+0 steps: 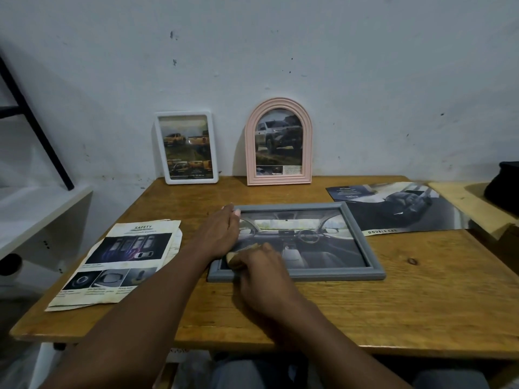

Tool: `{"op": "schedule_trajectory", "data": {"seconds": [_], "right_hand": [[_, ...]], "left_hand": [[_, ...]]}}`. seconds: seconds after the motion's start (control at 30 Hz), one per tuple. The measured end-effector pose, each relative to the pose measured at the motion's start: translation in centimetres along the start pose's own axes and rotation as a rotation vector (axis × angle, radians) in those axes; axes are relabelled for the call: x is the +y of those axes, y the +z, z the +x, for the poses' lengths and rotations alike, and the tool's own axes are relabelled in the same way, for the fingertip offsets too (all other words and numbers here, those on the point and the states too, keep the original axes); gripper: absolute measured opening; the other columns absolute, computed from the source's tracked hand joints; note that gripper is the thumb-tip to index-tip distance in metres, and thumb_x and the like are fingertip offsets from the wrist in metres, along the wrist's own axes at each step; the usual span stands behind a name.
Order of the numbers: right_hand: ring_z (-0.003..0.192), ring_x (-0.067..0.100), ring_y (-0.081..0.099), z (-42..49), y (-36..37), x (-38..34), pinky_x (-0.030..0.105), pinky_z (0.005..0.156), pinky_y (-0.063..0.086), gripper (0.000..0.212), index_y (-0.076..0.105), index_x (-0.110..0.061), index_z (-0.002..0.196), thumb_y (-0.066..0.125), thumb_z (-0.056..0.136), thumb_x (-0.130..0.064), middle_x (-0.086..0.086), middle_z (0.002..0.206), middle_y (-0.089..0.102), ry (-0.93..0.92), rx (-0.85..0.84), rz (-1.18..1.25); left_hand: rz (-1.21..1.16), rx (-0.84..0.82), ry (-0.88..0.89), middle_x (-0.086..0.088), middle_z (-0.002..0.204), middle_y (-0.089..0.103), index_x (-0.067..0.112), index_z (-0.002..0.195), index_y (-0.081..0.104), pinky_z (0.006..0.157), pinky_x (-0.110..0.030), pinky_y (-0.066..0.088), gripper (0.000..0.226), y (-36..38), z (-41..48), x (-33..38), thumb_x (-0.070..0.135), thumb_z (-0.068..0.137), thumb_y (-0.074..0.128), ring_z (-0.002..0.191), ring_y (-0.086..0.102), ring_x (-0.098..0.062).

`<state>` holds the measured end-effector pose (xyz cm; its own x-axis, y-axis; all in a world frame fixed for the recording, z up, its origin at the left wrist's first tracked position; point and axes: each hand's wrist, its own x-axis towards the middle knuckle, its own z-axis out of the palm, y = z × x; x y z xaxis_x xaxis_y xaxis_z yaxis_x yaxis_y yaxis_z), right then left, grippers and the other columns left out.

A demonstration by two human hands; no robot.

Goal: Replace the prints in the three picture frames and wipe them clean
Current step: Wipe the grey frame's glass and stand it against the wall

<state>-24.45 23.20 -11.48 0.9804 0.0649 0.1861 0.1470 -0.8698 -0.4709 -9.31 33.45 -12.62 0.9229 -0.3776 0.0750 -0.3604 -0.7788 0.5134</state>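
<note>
A grey picture frame (362,242) lies flat on the wooden table (365,310), holding a print of a car interior. My left hand (219,234) rests flat on the frame's left end, fingers straight, fingertips at its top-left corner. My right hand (264,273) presses a small tan cloth (234,258) onto the glass near the frame's lower-left corner, fingers curled over it. A white frame (186,147) and a pink arched frame (278,141), each with a truck print, lean upright against the wall at the back.
Loose printed sheets headed "SAFETY" (120,262) lie at the table's left. A car brochure page (398,206) lies at the back right, partly over a lighter board (471,203). A dark object (505,186) sits at far right. A white shelf (42,209) stands left.
</note>
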Motion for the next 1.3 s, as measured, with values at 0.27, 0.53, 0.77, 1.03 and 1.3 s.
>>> {"op": "schedule_trajectory", "data": {"seconds": [0.27, 0.53, 0.77, 1.03, 1.3], "right_hand": [[0.127, 0.013, 0.044, -2.3, -6.4, 7.5, 0.036, 0.109, 0.041, 0.042, 0.064, -0.04, 0.128, 0.049, 0.1, -0.012, -0.005, 0.138, 0.051, -0.039, -0.192, -0.04], [0.092, 0.003, 0.059, -6.5, -12.5, 14.0, 0.019, 0.078, 0.052, 0.04, 0.07, -0.031, 0.119, 0.056, 0.094, -0.003, -0.006, 0.114, 0.066, 0.12, 0.096, -0.095], [0.088, 0.025, 0.065, 0.7, -16.9, 18.8, 0.034, 0.073, 0.051, 0.021, 0.074, -0.014, 0.113, 0.064, 0.095, -0.017, 0.01, 0.102, 0.072, 0.379, 0.34, -0.021], [0.09, 0.031, 0.059, 5.1, -11.3, 20.2, 0.039, 0.079, 0.044, 0.021, 0.054, -0.023, 0.073, 0.051, 0.093, -0.018, 0.006, 0.09, 0.065, 0.309, 0.087, -0.184], [0.12, 0.034, 0.055, 0.2, -10.9, 16.6, 0.042, 0.097, 0.047, 0.033, 0.058, -0.016, 0.131, 0.047, 0.099, -0.014, 0.014, 0.137, 0.058, 0.339, 0.088, -0.14]], "left_hand": [[0.096, -0.001, 0.036, -0.008, 0.164, 0.033, 0.015, 0.16, 0.027, 0.121, -0.042, 0.024, 0.063, -0.2, -0.4, 0.2, 0.051, 0.108, 0.022, 0.151, 0.027, -0.024], [0.172, -0.024, 0.051, -0.011, 0.155, 0.047, 0.015, 0.156, 0.033, 0.11, -0.045, 0.039, 0.059, -0.9, -0.3, 1.2, 0.049, 0.107, 0.031, 0.14, 0.043, -0.03], [0.284, 0.093, 0.133, -0.004, 0.148, 0.052, 0.024, 0.147, 0.047, 0.109, -0.047, 0.044, 0.054, -0.7, 2.0, 5.7, 0.047, 0.1, 0.053, 0.133, 0.049, -0.025], [0.044, -0.166, 0.368, 0.001, 0.168, 0.023, 0.029, 0.162, 0.013, 0.121, -0.038, 0.022, 0.064, 8.4, 0.3, 13.5, 0.048, 0.106, 0.038, 0.154, 0.019, -0.02], [0.015, -0.158, 0.331, 0.015, 0.162, 0.035, 0.028, 0.162, -0.009, 0.117, -0.047, 0.034, 0.075, 9.1, 0.4, 12.8, 0.041, 0.105, 0.038, 0.147, 0.034, -0.02]]}}
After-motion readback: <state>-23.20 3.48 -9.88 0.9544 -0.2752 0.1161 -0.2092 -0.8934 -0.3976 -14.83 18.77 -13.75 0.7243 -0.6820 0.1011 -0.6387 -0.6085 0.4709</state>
